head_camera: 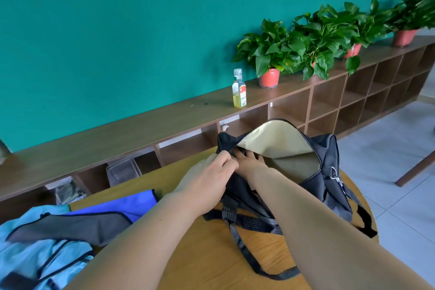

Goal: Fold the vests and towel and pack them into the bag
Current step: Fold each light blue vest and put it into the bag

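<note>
I have the left hand (209, 172) pinching the rim of the black bag (329, 186) at the left end of its zip. The right hand (250, 161) lies just inside the mouth, fingers spread flat, holding nothing. The bag sits toward the table's (207, 254) far right edge, long axis running across me. The vests (70, 226) lie unfolded at the near left edge, well apart, nearer my left hand.

Bag (315, 186) mouth open, right half free; left hand (207, 179), right hand (249, 160) crowd left end; straps (247, 221) litter table (211, 254) in front.
</note>
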Motion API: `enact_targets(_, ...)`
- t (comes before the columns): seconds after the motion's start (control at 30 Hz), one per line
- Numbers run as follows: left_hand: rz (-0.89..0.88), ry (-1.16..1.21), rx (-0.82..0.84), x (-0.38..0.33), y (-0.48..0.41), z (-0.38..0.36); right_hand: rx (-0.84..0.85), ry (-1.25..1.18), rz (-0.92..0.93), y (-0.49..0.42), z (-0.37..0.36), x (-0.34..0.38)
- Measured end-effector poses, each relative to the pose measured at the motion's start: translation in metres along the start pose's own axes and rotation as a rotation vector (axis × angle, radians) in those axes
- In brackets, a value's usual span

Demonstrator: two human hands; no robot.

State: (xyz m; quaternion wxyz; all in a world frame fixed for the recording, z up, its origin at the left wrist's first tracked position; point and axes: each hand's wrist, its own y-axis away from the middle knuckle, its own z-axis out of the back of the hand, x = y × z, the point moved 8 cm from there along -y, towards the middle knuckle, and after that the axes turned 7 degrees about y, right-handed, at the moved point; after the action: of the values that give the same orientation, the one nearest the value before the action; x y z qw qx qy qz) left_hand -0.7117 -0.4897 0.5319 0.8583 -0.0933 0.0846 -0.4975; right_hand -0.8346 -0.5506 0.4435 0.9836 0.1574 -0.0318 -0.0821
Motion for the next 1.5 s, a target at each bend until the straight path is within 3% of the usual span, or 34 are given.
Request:
enact_targets(0.2,-0.039,-0.173,0.018,-0.015,0.019,0.013,-0.160,0.169,0.029,0.050,0.017,-0.004)
enact_targets(0.4,0.057,-0.280,0.041,-0.022,0.060,0.031,0.069,0.338,-0.102,0.102,0.047,0.019)
enact_targets(0.6,0.210,-0.330,0.056,-0.016,0.124,0.058,-0.165,0.346,-0.024,0.149,0.064,0.084)
enact_targets(0.87,0.434,-0.298,0.110,0.015,0.235,0.056,-0.157,0.298,0.213,0.165,-0.003,0.193)
enact_targets(1.2,0.739,-0.265,0.194,0.061,0.392,-0.012,-0.009,0.176,0.485,0.203,-0.108,0.308)
enact_targets(1.4,1.059,-0.122,0.103,0.085,0.462,-0.031,-0.059,0.165,0.549,0.202,-0.162,0.340)
enact_targets(1.5,1.086,-0.027,0.100,0.085,0.483,-0.049,-0.133,0.175,0.530,0.201,-0.185,0.346)
